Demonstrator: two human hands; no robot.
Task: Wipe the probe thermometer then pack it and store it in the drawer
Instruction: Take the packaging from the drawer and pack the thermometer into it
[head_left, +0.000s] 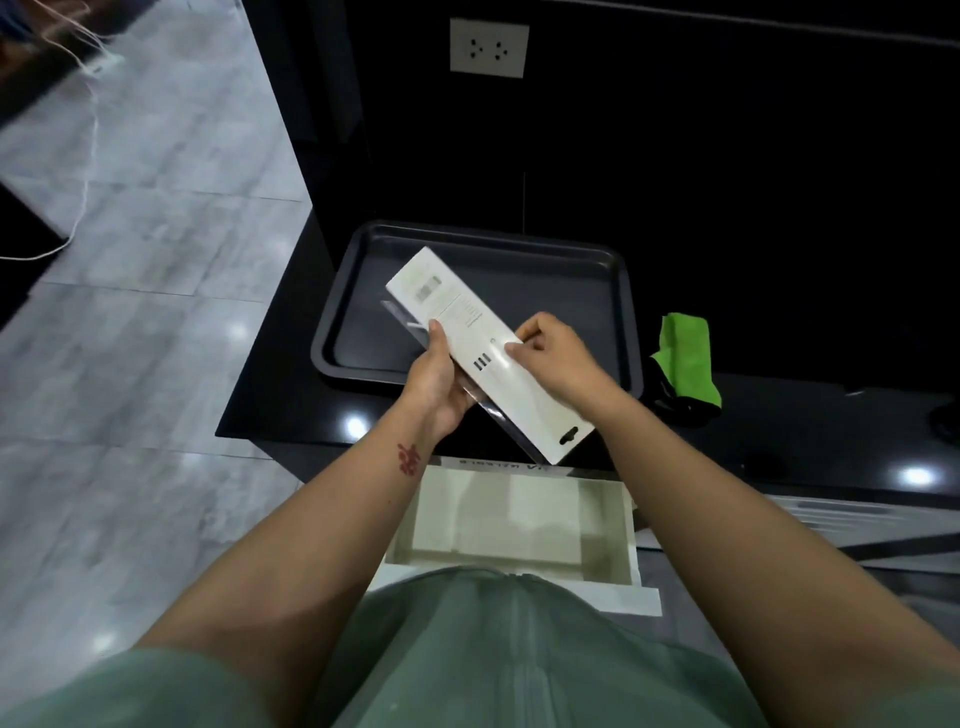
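From the head view, both hands hold a long white box (483, 348) tilted over the black counter (291, 405), above the near edge of a dark tray (587, 270). The left hand (436, 384) grips its lower left edge; the right hand (556, 353) pinches its right edge. The thermometer itself cannot be seen. A green cloth (685, 358) lies right of the tray. Below, a white drawer (519, 525) stands open.

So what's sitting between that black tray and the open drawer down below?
In the head view, the white package, held by left hand and right hand, hangs between tray and drawer.
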